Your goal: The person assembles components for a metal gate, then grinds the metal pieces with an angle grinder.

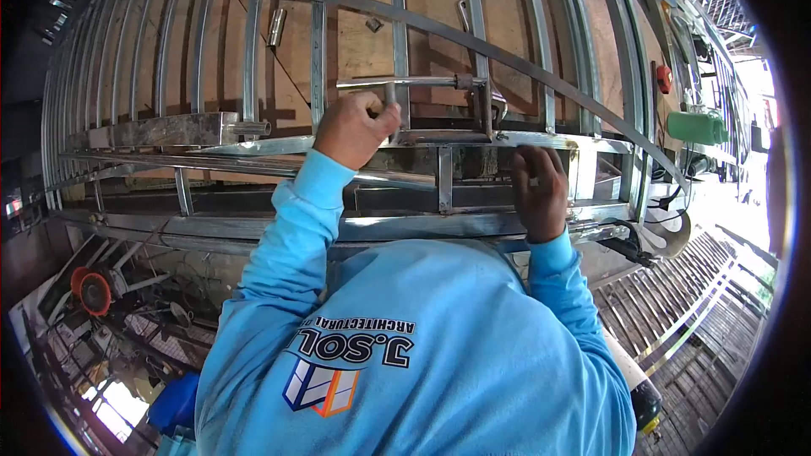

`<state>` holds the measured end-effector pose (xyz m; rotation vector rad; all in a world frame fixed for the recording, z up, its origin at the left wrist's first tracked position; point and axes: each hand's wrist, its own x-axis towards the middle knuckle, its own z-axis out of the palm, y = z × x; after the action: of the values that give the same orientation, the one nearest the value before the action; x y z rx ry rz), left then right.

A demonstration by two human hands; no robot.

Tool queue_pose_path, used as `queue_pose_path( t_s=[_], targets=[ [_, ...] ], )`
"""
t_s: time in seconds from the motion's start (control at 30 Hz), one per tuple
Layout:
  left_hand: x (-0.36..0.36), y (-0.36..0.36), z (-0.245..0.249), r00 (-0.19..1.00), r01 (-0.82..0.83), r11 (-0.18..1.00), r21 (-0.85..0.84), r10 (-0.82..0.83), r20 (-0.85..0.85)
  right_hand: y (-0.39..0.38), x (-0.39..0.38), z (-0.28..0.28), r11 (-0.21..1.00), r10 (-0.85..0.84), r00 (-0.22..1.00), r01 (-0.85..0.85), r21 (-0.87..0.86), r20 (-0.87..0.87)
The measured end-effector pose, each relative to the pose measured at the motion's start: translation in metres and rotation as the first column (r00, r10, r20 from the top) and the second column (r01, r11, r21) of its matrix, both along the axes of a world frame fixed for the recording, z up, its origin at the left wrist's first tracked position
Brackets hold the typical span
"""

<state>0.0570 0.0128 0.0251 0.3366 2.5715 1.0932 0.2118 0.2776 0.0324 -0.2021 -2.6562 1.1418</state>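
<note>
My left hand (353, 128) is closed, thumb and fingers curled around the short end of a metal bar clamp's handle (392, 93). The clamp (486, 110) has a long shiny rod pointing left, and its jaw sits over the edge rail (439, 137) of a welded steel frame. To the right, my right hand (541, 190) hovers over the near rails with its fingers loosely bent and apart. No object shows in it. Its palm side is in shadow.
A long flat metal strip (405, 15) lies diagonally across the upright tubes. A rectangular steel tube (160, 131) rests at the left. At the right are a red tape measure (664, 78) and a green container (697, 127). An orange round object (91, 290) stands at lower left.
</note>
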Motion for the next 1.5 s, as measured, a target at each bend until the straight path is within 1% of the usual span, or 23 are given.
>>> queue_pose_path(
  t_s=[0.07,0.13,0.2,0.3,0.43,0.57,0.67,0.73,0.77,0.8,0.83,0.9,1.0,1.03,1.1,1.13,1.17,1.2,1.23,1.27,1.3,1.4,1.5],
  targets=[
    [-0.004,-0.007,0.017,0.999,-0.023,0.997,0.077,0.027,-0.046,-0.007,-0.016,0.006,0.999,-0.023,0.999,0.021,0.034,0.037],
    [-0.019,-0.006,0.032,0.988,-0.013,0.999,-0.043,0.006,-0.155,-0.011,-0.025,0.012,0.999,-0.032,0.998,0.031,0.015,0.059],
    [-0.044,0.0,0.038,0.951,0.012,0.985,-0.169,-0.064,-0.304,-0.009,-0.027,0.008,0.996,0.012,1.0,-0.012,0.088,0.002],
    [-0.072,0.027,0.044,0.942,0.051,0.963,-0.264,-0.134,-0.308,-0.011,-0.014,0.021,0.993,0.035,0.999,-0.033,0.118,-0.016],
    [-0.088,0.063,0.043,0.901,0.162,0.925,-0.343,-0.28,-0.33,0.0,0.02,0.031,0.998,-0.033,0.994,0.037,0.042,-0.1],
    [-0.101,0.108,0.025,0.857,0.255,0.879,-0.404,-0.399,-0.327,0.013,0.063,0.035,0.974,-0.219,0.975,0.221,-0.052,0.036],
    [-0.129,0.136,-0.001,0.794,0.341,0.856,-0.388,-0.483,-0.368,0.021,0.095,0.017,0.972,-0.226,0.974,0.226,-0.073,-0.001],
    [-0.119,0.163,0.033,0.823,0.428,0.79,-0.44,-0.541,-0.171,0.022,0.113,0.014,0.969,-0.244,0.968,0.245,0.015,-0.066],
    [-0.141,0.172,-0.002,0.744,0.385,0.774,-0.503,-0.582,-0.328,0.022,0.121,0.008,0.965,-0.26,0.964,0.26,0.007,-0.059],
    [-0.119,0.186,0.022,0.781,0.343,0.783,-0.518,-0.545,-0.306,0.023,0.132,0.003,0.967,-0.256,0.966,0.256,-0.014,-0.043],
    [-0.123,0.199,0.015,0.77,0.335,0.776,-0.535,-0.553,-0.32,0.028,0.144,0.005,0.96,-0.281,0.96,0.28,-0.011,-0.019],
    [-0.106,0.221,0.033,0.824,0.311,0.751,-0.583,-0.519,-0.229,0.03,0.163,0.009,0.961,-0.273,0.961,0.274,-0.029,0.043],
    [-0.143,0.243,0.001,0.875,0.268,0.688,-0.674,-0.467,-0.129,0.038,0.189,0.031,0.943,-0.333,0.942,0.333,0.011,0.045],
    [-0.152,0.255,-0.009,0.889,0.289,0.73,-0.62,-0.445,-0.11,0.044,0.201,0.025,0.941,-0.334,0.942,0.335,-0.054,0.022],
    [-0.169,0.267,-0.033,0.899,0.324,0.79,-0.521,-0.429,-0.091,0.053,0.224,0.021,0.909,-0.416,0.907,0.413,0.052,0.07],
    [-0.164,0.273,-0.026,0.874,0.364,0.811,-0.458,-0.468,-0.134,0.059,0.234,0.019,0.894,-0.448,0.891,0.449,-0.001,0.077],
    [-0.161,0.269,-0.02,0.855,0.387,0.829,-0.403,-0.487,-0.18,0.062,0.243,0.023,0.872,-0.488,0.866,0.489,0.014,0.112],
    [-0.156,0.26,-0.011,0.844,0.389,0.85,-0.355,-0.484,-0.234,0.067,0.255,0.009,0.858,-0.513,0.858,0.513,0.02,0.005],
    [-0.145,0.247,0.005,0.843,0.371,0.864,-0.34,-0.467,-0.267,0.066,0.259,0.028,0.82,-0.566,0.813,0.572,-0.008,0.135],
    [-0.131,0.233,0.023,0.851,0.352,0.869,-0.348,-0.452,-0.267,0.074,0.267,0.024,0.798,-0.592,0.795,0.601,-0.043,0.131],
    [-0.11,0.217,0.053,0.868,0.303,0.83,-0.469,-0.443,-0.223,0.077,0.279,0.02,0.811,-0.58,0.806,0.585,-0.003,0.117],
    [-0.077,0.158,0.082,0.8,0.552,0.679,-0.484,-0.595,0.079,0.086,0.288,0.006,0.819,-0.574,0.814,0.569,0.076,0.089],
    [-0.073,0.101,0.045,0.686,0.63,0.562,-0.536,-0.726,0.046,0.072,0.274,0.007,0.836,-0.549,0.822,0.534,0.128,0.152]
  ],
)
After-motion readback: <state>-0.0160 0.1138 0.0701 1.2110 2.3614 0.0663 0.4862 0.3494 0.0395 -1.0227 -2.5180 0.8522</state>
